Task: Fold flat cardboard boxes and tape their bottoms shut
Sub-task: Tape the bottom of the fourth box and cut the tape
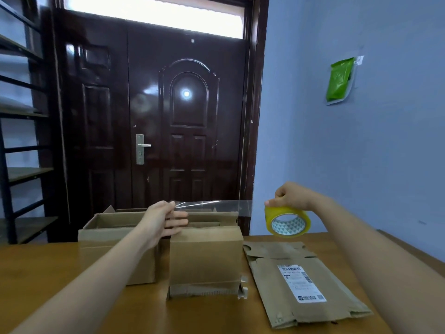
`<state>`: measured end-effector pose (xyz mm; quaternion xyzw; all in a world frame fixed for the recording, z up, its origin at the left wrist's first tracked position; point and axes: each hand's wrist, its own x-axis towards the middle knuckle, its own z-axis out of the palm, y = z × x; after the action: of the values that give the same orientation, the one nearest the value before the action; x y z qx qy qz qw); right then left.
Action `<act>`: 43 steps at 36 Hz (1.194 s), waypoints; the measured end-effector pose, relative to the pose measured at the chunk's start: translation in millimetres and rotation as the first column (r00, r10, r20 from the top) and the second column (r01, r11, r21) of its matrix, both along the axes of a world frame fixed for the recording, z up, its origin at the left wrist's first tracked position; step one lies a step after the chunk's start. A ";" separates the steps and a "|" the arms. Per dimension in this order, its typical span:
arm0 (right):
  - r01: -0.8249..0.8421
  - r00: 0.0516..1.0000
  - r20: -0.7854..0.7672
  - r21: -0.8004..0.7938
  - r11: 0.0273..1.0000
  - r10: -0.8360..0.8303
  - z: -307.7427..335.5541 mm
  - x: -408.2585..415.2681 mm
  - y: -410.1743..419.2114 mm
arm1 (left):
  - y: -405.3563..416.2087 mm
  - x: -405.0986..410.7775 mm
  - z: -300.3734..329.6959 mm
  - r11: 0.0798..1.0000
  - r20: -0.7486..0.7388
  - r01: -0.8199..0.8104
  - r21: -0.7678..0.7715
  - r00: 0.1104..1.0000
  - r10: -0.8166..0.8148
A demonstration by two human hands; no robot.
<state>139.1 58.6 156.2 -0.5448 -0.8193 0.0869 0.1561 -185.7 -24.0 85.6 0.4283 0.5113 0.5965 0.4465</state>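
A folded brown cardboard box (206,256) stands on the wooden table (60,273) in the middle. My left hand (166,219) hovers over its far top edge and pinches the free end of a clear tape strip (212,204). The strip runs to the right, above the box, toward a yellow tape roll (287,221). My right hand (290,196) grips that roll from above, in the air to the right of the box. A flat, unfolded box (301,283) with a white label lies on the table at the right.
An open-topped cardboard box (113,235) stands to the left behind the middle one. A dark door (168,116) is straight ahead, metal shelving (21,141) at the left, a blue wall at the right. Bare table shows in front.
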 end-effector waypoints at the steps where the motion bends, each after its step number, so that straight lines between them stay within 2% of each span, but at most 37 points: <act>1: 0.002 1.000 0.002 -0.004 1.000 -0.002 -1.2 0.9 2.1 | 1.1 0.2 -2.2 1.000 -0.006 -0.001 -0.003 1.000 0.001; 12: 0.030 0.999 -0.022 -0.031 0.999 -0.031 -12.1 7.0 16.4 | 6.9 12.3 -11.4 0.993 -0.230 -0.070 0.090 0.969 0.090; 16: 0.041 0.999 -0.027 -0.048 0.998 -0.042 -15.9 9.1 19.7 | 16.0 10.1 -12.8 0.994 -0.309 -0.078 0.073 0.946 0.097; 21: 0.035 0.999 -0.031 -0.054 0.998 -0.036 -20.7 9.2 22.3 | 24.1 10.4 -23.0 0.998 -0.487 -0.065 0.013 0.871 0.063; 32: 0.000 0.999 -0.054 -0.092 0.996 -0.005 -27.0 -5.5 21.0 | 34.7 12.7 -31.8 0.994 -0.598 -0.102 0.030 0.796 0.100; 37: -0.101 0.969 -0.238 -0.148 0.984 0.063 -26.7 -17.7 16.2 | 37.1 11.9 -33.8 0.991 -0.559 -0.131 0.029 0.819 0.125; 43: -0.198 0.855 -0.511 -0.168 0.966 0.086 -15.2 -30.4 8.6 | 39.0 10.8 -36.7 0.987 -0.487 -0.163 -0.013 0.863 0.136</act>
<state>108.7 67.2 140.9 -0.4549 -0.7749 0.3238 0.2961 -174.9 15.0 48.9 0.5107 0.6542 0.4892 0.2681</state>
